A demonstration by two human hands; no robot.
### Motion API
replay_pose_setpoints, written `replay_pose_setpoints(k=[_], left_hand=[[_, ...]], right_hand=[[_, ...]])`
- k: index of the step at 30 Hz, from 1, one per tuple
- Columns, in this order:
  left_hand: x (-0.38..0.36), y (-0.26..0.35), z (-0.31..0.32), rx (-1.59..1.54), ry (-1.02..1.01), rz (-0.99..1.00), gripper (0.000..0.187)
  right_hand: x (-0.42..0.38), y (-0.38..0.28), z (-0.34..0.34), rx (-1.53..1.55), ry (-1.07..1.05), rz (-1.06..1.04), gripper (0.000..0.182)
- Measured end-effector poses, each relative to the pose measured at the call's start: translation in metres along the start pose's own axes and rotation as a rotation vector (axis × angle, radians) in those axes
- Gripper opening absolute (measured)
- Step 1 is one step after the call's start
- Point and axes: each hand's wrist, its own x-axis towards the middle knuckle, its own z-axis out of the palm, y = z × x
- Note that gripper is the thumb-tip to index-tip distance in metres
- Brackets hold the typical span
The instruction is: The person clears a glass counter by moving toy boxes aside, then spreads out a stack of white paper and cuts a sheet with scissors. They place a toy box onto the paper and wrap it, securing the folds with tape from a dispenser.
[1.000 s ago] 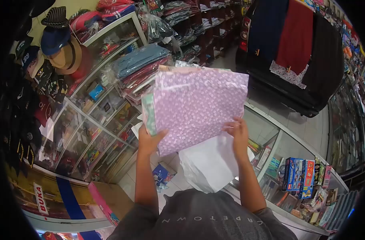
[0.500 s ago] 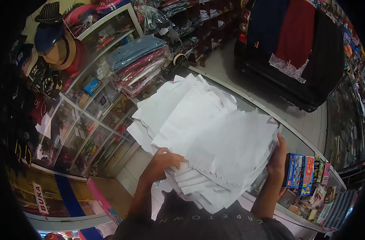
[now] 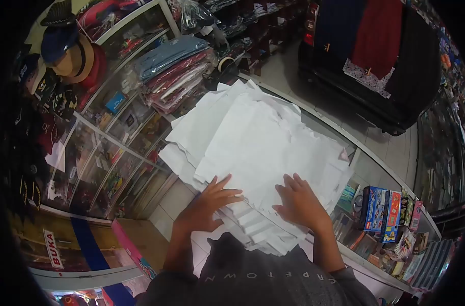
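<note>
A large, uneven pile of white paper sheets lies on the glass counter in front of me, its edges ragged and its near corner fanned out. My left hand rests at the pile's near left edge with its fingers spread over the sheets. On the near right part of the pile lies my right hand, palm down, fingers apart. Neither hand grips a sheet.
Plastic-wrapped clothes are stacked beyond the pile's left side. Toy boxes stand on the counter at the right. Hats hang at the upper left. A black vehicle draped with cloths is behind the counter. A cardboard box sits lower left.
My right hand has left the pile's right edge and moved left onto its near part. My left hand's fingers have spread. The near sheets reach less far toward me.
</note>
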Motion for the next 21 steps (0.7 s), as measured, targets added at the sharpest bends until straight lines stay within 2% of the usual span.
replay_pose_setpoints(k=[1,3,4,6,7,9,10,12,13,15,16,17,19,21], left_hand=[[-0.012,0.002,-0.008,-0.002,0.006,-0.009,0.07],[-0.037,0.003,-0.017,-0.342,0.286,0.184,0.061],[-0.043,-0.009,-0.001,-0.342,0.29,0.171,0.061],[-0.055,-0.056,0.055,-0.636,1.388,-0.312,0.056],[-0.057,-0.065,0.071,-0.629,1.393,-0.314,0.056],[-0.055,-0.076,0.097,-1.232,1.289,-0.525,0.056],[-0.054,-0.081,0.107,-1.224,1.295,-0.522,0.056],[-0.05,-0.087,0.122,-1.685,0.693,-0.283,0.055],[-0.042,-0.077,0.121,-1.684,0.691,-0.286,0.055],[-0.026,-0.061,0.117,-1.681,0.816,-0.369,0.076],[-0.029,-0.087,0.128,-1.317,0.789,-0.461,0.075],[-0.035,-0.106,0.142,-1.317,0.787,-0.458,0.075],[-0.002,-0.059,0.095,-1.475,0.836,-0.641,0.054],[0.011,-0.048,0.083,-1.478,0.857,-0.675,0.049]], right_hand=[[0.0,0.007,0.01,-0.022,0.008,-0.012,0.06],[-0.002,0.012,0.014,-0.038,0.006,-0.033,0.058],[-0.005,0.012,0.012,-0.013,0.02,-0.038,0.058],[-0.006,0.015,0.016,-0.029,0.029,-0.046,0.06],[-0.006,0.014,0.015,-0.026,0.027,-0.054,0.06],[-0.007,0.011,0.013,-0.02,0.021,-0.039,0.061],[-0.006,0.014,0.017,-0.031,0.016,-0.04,0.061],[-0.005,0.013,0.017,-0.028,0.011,-0.041,0.061],[-0.006,0.013,0.016,-0.031,0.005,-0.036,0.061],[-0.008,0.012,0.014,-0.02,0.028,-0.047,0.061],[-0.007,0.012,0.015,-0.036,0.024,-0.048,0.061],[-0.006,0.011,0.015,-0.052,0.022,-0.049,0.061],[-0.006,0.01,0.015,-0.057,0.041,-0.05,0.061],[-0.004,0.006,0.016,-0.059,0.063,-0.052,0.061]])
